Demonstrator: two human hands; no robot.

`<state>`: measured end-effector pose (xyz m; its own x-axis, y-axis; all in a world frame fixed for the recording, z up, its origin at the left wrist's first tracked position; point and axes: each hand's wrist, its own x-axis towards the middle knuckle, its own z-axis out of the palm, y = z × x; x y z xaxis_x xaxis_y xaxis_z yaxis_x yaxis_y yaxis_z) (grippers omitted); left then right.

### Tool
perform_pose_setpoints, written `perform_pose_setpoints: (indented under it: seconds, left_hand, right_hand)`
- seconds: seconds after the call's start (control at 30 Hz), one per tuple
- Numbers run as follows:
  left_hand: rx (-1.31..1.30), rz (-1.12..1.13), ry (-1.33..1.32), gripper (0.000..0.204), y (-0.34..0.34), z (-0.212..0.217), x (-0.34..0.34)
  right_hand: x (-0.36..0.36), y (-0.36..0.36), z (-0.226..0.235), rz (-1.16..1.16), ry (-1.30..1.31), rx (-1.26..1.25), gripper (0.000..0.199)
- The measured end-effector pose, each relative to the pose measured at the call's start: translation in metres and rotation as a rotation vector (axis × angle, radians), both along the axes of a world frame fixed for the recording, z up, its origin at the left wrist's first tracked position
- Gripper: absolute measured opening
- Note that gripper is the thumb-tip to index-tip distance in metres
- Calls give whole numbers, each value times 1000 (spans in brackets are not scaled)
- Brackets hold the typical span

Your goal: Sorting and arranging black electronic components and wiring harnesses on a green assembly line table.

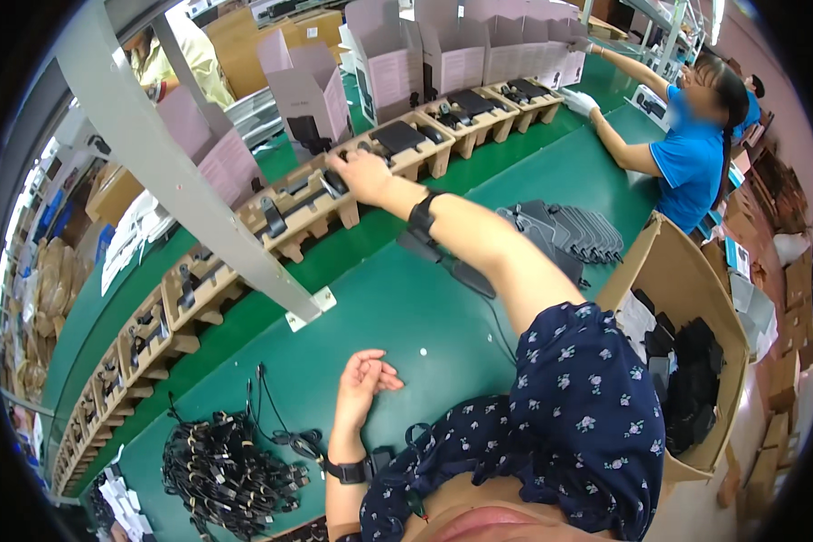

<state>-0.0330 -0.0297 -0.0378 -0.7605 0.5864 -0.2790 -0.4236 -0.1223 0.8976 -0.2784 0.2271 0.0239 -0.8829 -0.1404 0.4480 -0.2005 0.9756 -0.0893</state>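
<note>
Head view: right hand (pixel 361 176) at a moulded brown tray (pixel 319 224), left hand (pixel 366 379) resting half-curled

The right hand reaches across with its fingers bent down at the tray's far end, beside a dark rounded part (pixel 334 183); whether the fingertips grip anything, I cannot tell. A black strap (pixel 420 212) circles that wrist. The left hand is near the body, above the green table (pixel 461 334), palm partly turned up, fingers loosely bent with a gap to the thumb; a dark watch (pixel 350 471) is on its wrist.

The tray lies in a curving row of similar trays, its compartments carrying small black parts. The neighbouring tray to the right bears a flat black item (pixel 397 137). Behind the row stand open upright cartons (pixel 307 95), and a pale metal post (pixel 181 172) crosses in front at the left.

Bundled black cables (pixel 230 470) lie left of the left hand. Beyond the right forearm sit overlapping dark grey plates (pixel 569 230). A cardboard box (pixel 637 262) of black items is at the right; past it, a co-worker in blue (pixel 691 163) extends a white-gloved hand (pixel 580 102) near the farthest trays.
</note>
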Motion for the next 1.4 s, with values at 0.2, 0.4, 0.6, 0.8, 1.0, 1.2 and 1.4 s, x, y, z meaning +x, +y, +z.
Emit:
perform_pose_setpoints:
  seconds: [0.2,0.4,0.6,0.8,1.0,1.2,1.4]
  left_hand:
    - [17,-27,48,25,-2,1,-5]
    - [-61,-16,77,25,-5,4,-6]
    - [-105,1,85,25,-8,4,-5]
    - [-79,0,92,24,-12,3,-3]
    - [-95,-36,144,22,-17,0,-2]
    - [-107,-18,137,22,-14,3,-1]
    - [-123,-25,175,21,-21,1,-6]
  right_hand:
    - [71,39,63,106,-200,34,52]
    - [153,94,121,55,-353,34,37]
    - [226,99,104,-158,-653,284,44]
    - [287,114,63,-438,-1064,411,82]
    - [344,86,-4,-487,-1013,429,137]
    - [353,95,27,-256,-1003,39,127]
    - [339,76,17,-51,-744,-173,101]
